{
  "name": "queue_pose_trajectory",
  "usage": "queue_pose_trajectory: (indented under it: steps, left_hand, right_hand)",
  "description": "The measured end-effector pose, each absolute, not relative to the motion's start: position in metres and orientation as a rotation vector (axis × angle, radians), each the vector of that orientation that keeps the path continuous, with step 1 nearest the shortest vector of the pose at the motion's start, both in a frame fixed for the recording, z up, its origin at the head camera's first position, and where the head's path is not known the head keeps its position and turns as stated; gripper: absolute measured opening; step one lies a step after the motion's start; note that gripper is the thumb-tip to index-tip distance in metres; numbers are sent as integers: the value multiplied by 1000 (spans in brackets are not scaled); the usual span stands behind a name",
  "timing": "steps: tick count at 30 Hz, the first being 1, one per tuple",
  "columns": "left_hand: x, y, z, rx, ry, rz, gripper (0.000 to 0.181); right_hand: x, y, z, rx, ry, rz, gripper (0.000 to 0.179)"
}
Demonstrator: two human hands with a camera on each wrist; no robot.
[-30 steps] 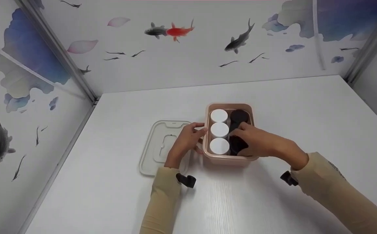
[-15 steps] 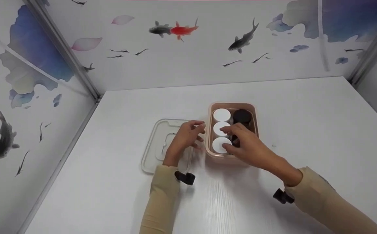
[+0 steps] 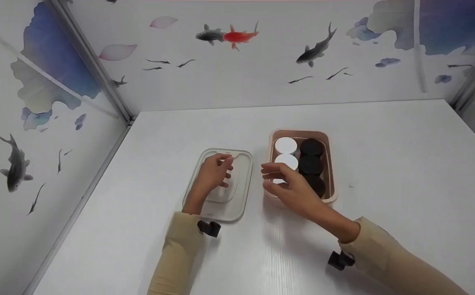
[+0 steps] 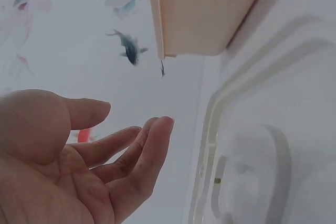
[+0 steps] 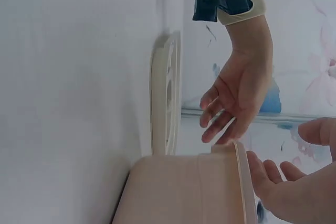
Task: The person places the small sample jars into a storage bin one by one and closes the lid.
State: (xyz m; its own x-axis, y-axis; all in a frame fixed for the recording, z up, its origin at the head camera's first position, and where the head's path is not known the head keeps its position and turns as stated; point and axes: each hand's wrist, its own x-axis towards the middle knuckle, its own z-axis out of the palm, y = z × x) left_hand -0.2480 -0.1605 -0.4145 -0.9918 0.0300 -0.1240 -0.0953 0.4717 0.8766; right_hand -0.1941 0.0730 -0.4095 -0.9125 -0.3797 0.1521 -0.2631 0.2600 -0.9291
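Observation:
A pink plastic box (image 3: 331,180) stands right of centre, holding round items in two rows: white tops (image 3: 286,146) at left, black tops (image 3: 311,164) at right. My right hand (image 3: 296,190) hovers over the box's near left corner, fingers loosely bent with nothing between them, and covers part of the nearest white top. Left of the box lies a pale translucent lid (image 3: 237,211). Above that lid hangs my left hand (image 3: 214,174); in the left wrist view its palm (image 4: 68,182) shows, fingers relaxed and holding nothing. The box's outer wall (image 5: 173,187) fills the bottom of the right wrist view.
Everything stands on a white table (image 3: 368,229). A white back wall (image 3: 270,82) with painted fish rises at the far edge, and a similar side wall (image 3: 57,196) borders the left. Black wrist mounts (image 3: 209,228) protrude from both sleeves.
My right hand has come up from the black tops and moved left across the white ones. My left hand has left the box's side and shifted left over the lid.

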Motion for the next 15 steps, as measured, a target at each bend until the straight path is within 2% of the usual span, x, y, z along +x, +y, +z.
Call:
queue_pose_trajectory:
  steps: [15]
  left_hand:
    - [-242, -224, -426, -233, 2992, 1186, 38]
  right_hand:
    - [-198, 40, -404, -387, 2052, -2073, 49]
